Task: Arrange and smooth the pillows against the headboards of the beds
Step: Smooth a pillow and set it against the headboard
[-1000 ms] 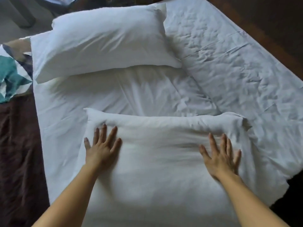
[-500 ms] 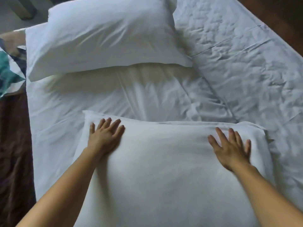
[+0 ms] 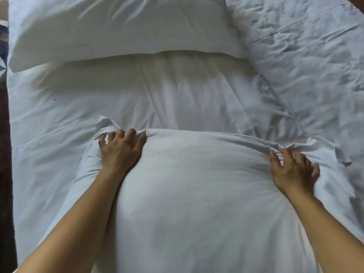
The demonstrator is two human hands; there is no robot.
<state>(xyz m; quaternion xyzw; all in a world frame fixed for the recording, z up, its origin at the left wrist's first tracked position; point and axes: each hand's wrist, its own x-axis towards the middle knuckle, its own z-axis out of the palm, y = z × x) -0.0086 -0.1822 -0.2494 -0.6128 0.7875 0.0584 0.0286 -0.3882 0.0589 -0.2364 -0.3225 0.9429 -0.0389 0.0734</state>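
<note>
The near pillow (image 3: pixel 197 194) lies flat on the white sheet (image 3: pixel 59 134), filling the space between the two forearms, with its far edge running from one set of fingertips to the other. It looks light, soft and full: the middle bulges up while the case hangs loose at the corners. It should give under any push and spring back, and the smooth cotton may slide over the filling, so I judge the far corners, where the spare cloth gathers, the best place to take hold.

The left hand (image 3: pixel 120 152) sits on the far left corner. Its fingers (image 3: pixel 131 133) are half curled, spread a little apart, and bunch a fold of the case just beyond their tips; the palm presses into the filling below. This reads as a loose clutch on cloth rather than a firm fist.

The right hand (image 3: pixel 293 170) rests on the far right corner. Its fingers (image 3: pixel 285 154) are bent and slightly blurred, with ridges of crumpled case pushed up just ahead of them. They seem to be gripping the case, though how tightly I cannot tell.

Beyond both sets of fingertips comes a bare stretch of sheet, and past that the second pillow (image 3: pixel 122 28), well apart from the near one. To the right of the right fingers lies a wrinkled cover (image 3: pixel 315 66). No headboard is in view.
</note>
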